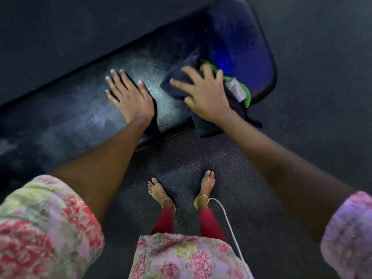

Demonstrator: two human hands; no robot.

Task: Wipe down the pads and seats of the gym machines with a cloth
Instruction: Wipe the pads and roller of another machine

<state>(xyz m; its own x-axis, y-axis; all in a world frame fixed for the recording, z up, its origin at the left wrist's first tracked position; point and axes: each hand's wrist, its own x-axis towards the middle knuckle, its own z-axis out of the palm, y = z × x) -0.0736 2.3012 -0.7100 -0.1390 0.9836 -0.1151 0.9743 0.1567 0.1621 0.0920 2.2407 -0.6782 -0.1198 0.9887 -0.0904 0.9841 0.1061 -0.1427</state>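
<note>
A long black padded bench runs from lower left to upper right, its surface streaked with wet patches. My left hand lies flat on the pad near the middle, fingers straight. To its right, my right hand presses with spread fingers on a dark blue cloth with green trim. The cloth lies on the pad's right part and hangs over the near edge. A white tag shows on the cloth beside my right hand.
Dark speckled rubber floor surrounds the bench. My bare feet stand just in front of the bench's near edge. A white cable trails down past my right leg. The bench's rounded end sits at the upper right.
</note>
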